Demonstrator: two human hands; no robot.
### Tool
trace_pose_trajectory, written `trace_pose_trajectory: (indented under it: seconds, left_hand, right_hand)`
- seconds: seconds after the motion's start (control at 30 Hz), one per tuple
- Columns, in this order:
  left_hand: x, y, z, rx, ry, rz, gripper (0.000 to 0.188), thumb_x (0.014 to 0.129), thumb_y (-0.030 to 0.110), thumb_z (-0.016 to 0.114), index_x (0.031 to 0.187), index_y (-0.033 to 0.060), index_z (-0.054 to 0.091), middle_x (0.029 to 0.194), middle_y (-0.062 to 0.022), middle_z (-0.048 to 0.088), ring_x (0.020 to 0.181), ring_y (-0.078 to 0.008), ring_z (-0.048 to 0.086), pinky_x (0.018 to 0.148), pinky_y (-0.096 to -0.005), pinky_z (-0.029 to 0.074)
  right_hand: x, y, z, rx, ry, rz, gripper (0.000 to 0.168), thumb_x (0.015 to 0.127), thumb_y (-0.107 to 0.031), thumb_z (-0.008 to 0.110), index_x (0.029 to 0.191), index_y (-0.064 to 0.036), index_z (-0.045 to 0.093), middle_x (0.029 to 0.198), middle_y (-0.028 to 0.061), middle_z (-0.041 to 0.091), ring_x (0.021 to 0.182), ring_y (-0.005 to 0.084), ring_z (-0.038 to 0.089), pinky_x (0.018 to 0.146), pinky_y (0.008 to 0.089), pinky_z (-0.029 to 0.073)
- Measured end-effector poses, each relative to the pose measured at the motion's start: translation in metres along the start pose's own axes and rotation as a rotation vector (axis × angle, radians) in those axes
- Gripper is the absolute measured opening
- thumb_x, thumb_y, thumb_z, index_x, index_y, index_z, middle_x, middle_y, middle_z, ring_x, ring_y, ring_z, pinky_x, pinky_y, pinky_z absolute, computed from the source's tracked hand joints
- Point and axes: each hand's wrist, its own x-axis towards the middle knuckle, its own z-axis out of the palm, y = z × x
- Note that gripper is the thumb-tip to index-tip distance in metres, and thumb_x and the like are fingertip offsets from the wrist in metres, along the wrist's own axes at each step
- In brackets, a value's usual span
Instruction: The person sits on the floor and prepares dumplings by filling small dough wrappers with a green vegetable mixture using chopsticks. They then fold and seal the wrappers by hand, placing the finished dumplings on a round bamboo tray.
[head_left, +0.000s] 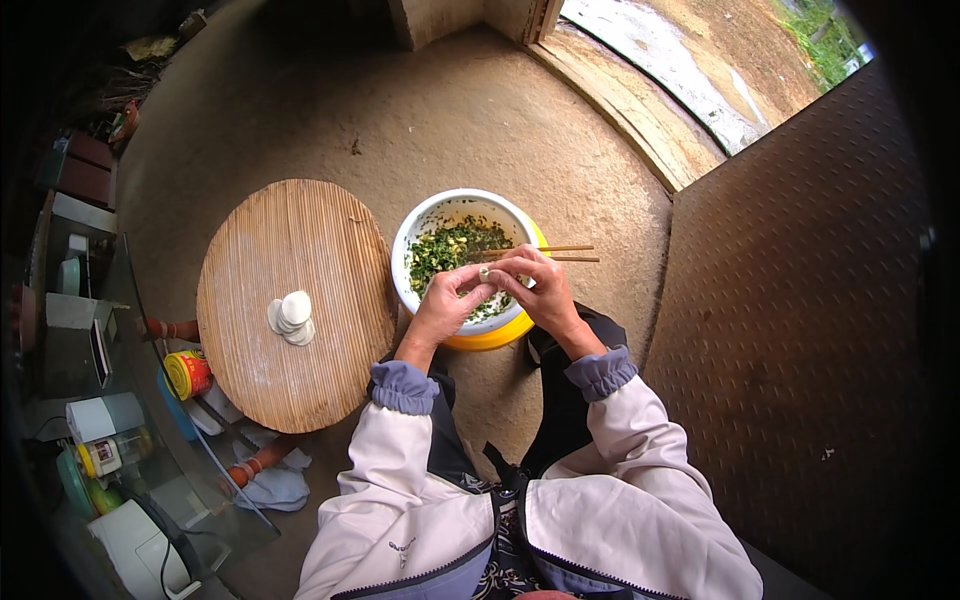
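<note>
Over a white basin (403, 232) of chopped greens with yellow bits (439, 251), my left hand (450, 300) and my right hand (536, 285) meet. Their fingertips hold a small dumpling (484, 275), pale and partly hidden by the fingers. A pair of wooden chopsticks (574, 248) lies across the basin's right side, passing behind my right hand. The basin sits on something yellow (487, 341). To the left, a few round dough wrappers (295, 309) lie overlapping on a round ridged wooden board (300, 232).
A glass-topped table (161, 450) with containers and a white appliance (139, 547) stands at the left. Below the board are a red and yellow can (187, 373) and a cloth (277, 484). A textured metal door (787, 315) is at the right, beside a doorway sill (607, 112).
</note>
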Motion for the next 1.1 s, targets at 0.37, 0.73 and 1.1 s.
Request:
trace_pose_trajectory:
  seconds: [0.37,0.73,1.1]
  left_hand:
    - [0.001,0.0,0.002,0.014,0.077,-0.001,0.028,0.092,0.014,0.067,0.114,-0.0029,0.066,0.098,-0.0054,0.071,0.091,-0.0093,0.063,0.082,-0.025,0.051]
    - [0.001,-0.002,0.001,0.094,0.081,0.012,0.028,0.092,0.009,0.065,0.117,-0.0035,0.064,0.101,-0.0088,0.071,0.093,-0.0122,0.065,0.083,-0.0272,0.052]
    - [0.0,0.003,0.0,0.188,0.018,0.029,0.023,0.093,0.011,0.064,0.111,-0.0031,0.066,0.098,-0.0038,0.07,0.091,-0.0093,0.063,0.082,-0.0255,0.051]
  right_hand:
    - [0.002,-0.005,0.001,-0.075,0.094,-0.158,0.017,0.081,-0.003,0.072,0.098,-0.004,0.069,0.09,0.0115,0.064,0.084,0.0275,0.063,0.073,0.0352,0.051]
    - [0.001,-0.004,0.003,-0.086,0.012,-0.091,0.013,0.082,-0.009,0.073,0.094,-0.003,0.068,0.091,0.0122,0.063,0.087,0.0275,0.063,0.075,0.036,0.051]
    - [-0.001,0.001,0.003,-0.033,-0.007,-0.019,0.011,0.084,-0.007,0.072,0.092,-0.001,0.069,0.087,0.0112,0.063,0.086,0.0255,0.065,0.074,0.0332,0.052]
